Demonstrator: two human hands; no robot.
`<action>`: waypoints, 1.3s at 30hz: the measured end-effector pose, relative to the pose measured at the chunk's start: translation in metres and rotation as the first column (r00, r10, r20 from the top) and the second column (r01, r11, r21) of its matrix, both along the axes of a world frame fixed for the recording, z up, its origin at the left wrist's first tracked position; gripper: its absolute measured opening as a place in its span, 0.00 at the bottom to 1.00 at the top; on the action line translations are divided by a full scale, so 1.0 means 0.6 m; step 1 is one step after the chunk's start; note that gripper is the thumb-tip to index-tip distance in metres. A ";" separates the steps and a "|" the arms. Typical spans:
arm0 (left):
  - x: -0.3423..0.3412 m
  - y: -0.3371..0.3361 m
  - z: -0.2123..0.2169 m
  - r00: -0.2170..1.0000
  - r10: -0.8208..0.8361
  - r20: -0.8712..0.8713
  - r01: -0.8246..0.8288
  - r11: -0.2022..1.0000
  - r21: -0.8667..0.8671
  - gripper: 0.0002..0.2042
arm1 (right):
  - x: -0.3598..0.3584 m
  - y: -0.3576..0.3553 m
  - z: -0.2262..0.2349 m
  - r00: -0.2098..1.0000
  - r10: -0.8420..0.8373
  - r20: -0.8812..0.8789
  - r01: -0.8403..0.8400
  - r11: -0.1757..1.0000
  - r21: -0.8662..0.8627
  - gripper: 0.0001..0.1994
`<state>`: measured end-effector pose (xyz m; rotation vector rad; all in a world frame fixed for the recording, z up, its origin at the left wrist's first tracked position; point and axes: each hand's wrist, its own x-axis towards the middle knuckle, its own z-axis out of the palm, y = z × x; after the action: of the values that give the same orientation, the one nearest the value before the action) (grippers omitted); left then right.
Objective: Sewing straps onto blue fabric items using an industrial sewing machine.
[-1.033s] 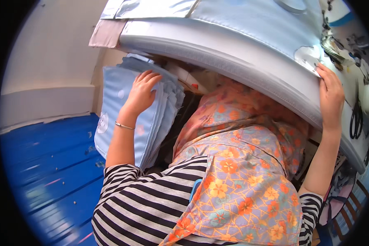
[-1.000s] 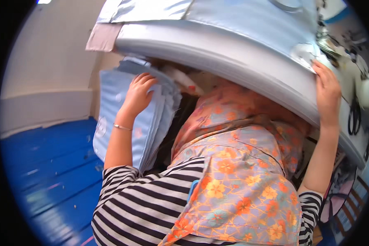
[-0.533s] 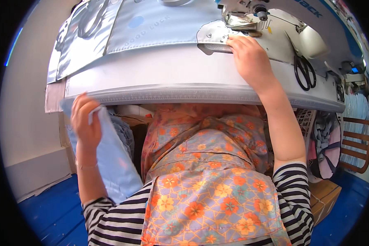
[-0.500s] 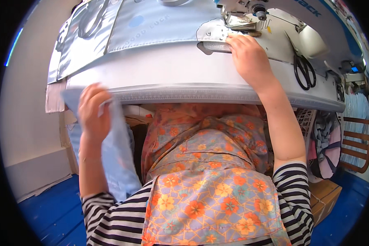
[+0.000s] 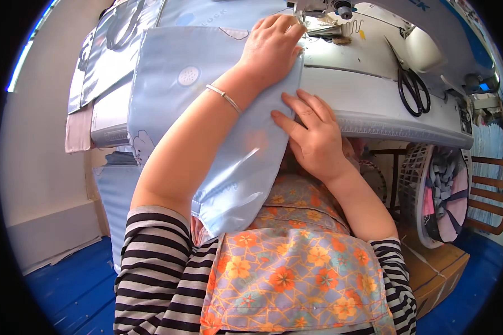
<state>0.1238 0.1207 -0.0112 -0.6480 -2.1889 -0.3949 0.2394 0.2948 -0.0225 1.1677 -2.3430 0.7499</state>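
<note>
A light blue printed fabric panel [image 5: 167, 72] with a glossy surface stretches from the sewing machine [image 5: 343, 11] over the table edge and down to my lap. Its right edge runs up beneath the presser area. My left hand [image 5: 271, 50] grips the panel's upper right corner close to the needle, fingers bent; what lies under them is hidden. Lower along the same edge, my right hand [image 5: 318, 134] rests with fingers stretched out and apart, their tips touching the fabric. Behind this panel, another light blue printed piece with silvery parts [image 5: 114, 56] lies on the table.
Black-handled scissors [image 5: 412, 89] lie right of the needle on the white table [image 5: 357, 92]. A ruler strip [image 5: 397, 125] follows its front edge. Below on the right stand a white basket [image 5: 416, 178] of fabric scraps and a cardboard box [image 5: 436, 273]. More blue fabric [image 5: 117, 195] hangs at left.
My left hand has brought the blue panel up from the lower left to the needle. My right hand has left the piece at the machine and moved down toward me, onto the panel's edge.
</note>
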 end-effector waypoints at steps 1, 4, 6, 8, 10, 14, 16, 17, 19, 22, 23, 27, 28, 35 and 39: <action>0.001 -0.001 0.002 1.000 -0.002 0.001 0.002 1.000 -0.004 0.08 | -0.006 -0.001 -0.006 1.000 -0.002 -0.002 0.001 1.000 -0.031 0.20; 0.013 -0.007 0.004 0.900 0.090 0.427 0.012 0.973 -0.229 0.11 | -0.011 0.005 -0.007 1.000 -0.009 0.016 0.011 0.997 -0.081 0.18; 0.023 -0.005 -0.001 0.916 0.065 0.395 0.003 0.986 -0.169 0.13 | -0.016 0.007 -0.003 0.999 -0.015 0.034 0.018 0.995 -0.097 0.17; 0.022 -0.002 -0.004 0.927 0.087 0.364 -0.026 0.986 -0.167 0.13 | -0.023 0.010 -0.001 0.999 0.003 0.038 0.002 0.992 -0.125 0.17; 0.020 0.002 -0.001 0.937 0.109 0.333 -0.056 0.985 -0.165 0.14 | -0.032 0.013 -0.001 0.999 -0.003 0.054 0.010 0.990 -0.138 0.17; 0.018 0.014 0.020 0.856 0.133 0.499 -0.029 0.977 -0.211 0.17 | -0.049 0.028 0.003 0.993 -0.020 0.114 0.036 0.989 -0.143 0.16; 0.014 0.013 0.012 0.816 0.124 0.565 -0.016 0.981 -0.192 0.18 | -0.057 0.030 0.004 0.992 -0.037 0.121 0.054 0.989 -0.135 0.15; 0.011 0.008 -0.004 0.882 0.112 0.457 -0.037 0.985 -0.170 0.17 | -0.058 0.029 0.006 0.991 -0.043 0.129 0.060 0.990 -0.129 0.15; 0.008 0.002 -0.022 0.934 0.103 0.342 -0.055 0.988 -0.147 0.16 | -0.060 0.028 0.012 0.991 -0.054 0.121 0.068 0.991 -0.112 0.16; 0.014 -0.006 -0.023 0.938 0.074 0.340 -0.042 0.994 -0.099 0.18 | -0.055 0.033 0.013 0.992 -0.047 0.113 0.058 0.994 -0.097 0.16; 0.026 -0.013 -0.021 0.926 0.056 0.372 -0.016 0.994 -0.111 0.19 | -0.051 0.038 0.012 0.993 -0.030 0.111 0.041 0.994 -0.098 0.17; 0.109 -0.036 0.014 0.856 -0.024 0.517 0.098 0.988 -0.116 0.21 | -0.032 0.052 0.009 0.994 0.034 0.103 -0.024 0.995 -0.097 0.17; 0.135 -0.040 0.023 0.856 -0.022 0.516 0.097 0.988 -0.118 0.21 | -0.026 0.054 0.010 0.996 0.039 0.085 -0.031 0.995 -0.091 0.17; 0.298 -0.072 0.082 0.664 -0.074 0.744 0.236 0.965 -0.115 0.33 | -0.025 0.052 0.006 0.997 0.041 0.071 -0.036 0.997 -0.061 0.16; 0.335 -0.090 0.080 0.629 0.039 0.776 0.187 0.962 -0.200 0.40 | -0.028 0.053 0.009 0.997 0.033 0.068 -0.028 0.997 -0.067 0.18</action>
<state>0.3251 0.0665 0.0370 -0.8153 -3.1059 -0.4932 0.2226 0.3264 -0.0173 1.1694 -2.3420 0.8842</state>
